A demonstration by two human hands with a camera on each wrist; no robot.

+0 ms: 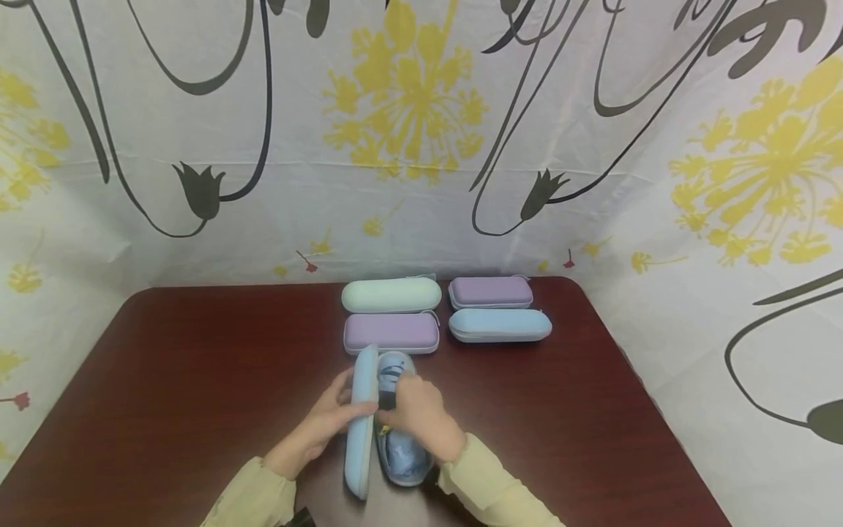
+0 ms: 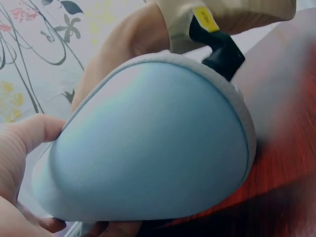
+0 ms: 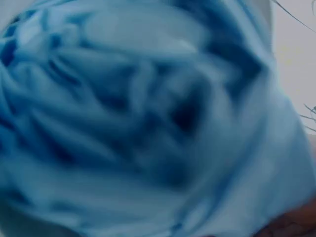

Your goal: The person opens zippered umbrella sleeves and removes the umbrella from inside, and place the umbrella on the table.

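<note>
A light blue zippered glasses case lies unfolded lengthwise near the front of the table, its lid standing on edge. My left hand grips that lid, thumb across its edge and fingers behind; the left wrist view shows the smooth outer shell close up. Over the other half of the case is my right hand, fingers bent down into it; I cannot tell what they hold. Crumpled blue lining fills the right wrist view, blurred. Dark and yellow bits show beside the right thumb.
Behind the unfolded case stand several closed cases in two rows: mint and purple at the back, lilac and light blue in front. The dark red table meets a flower-printed cloth at its far edge.
</note>
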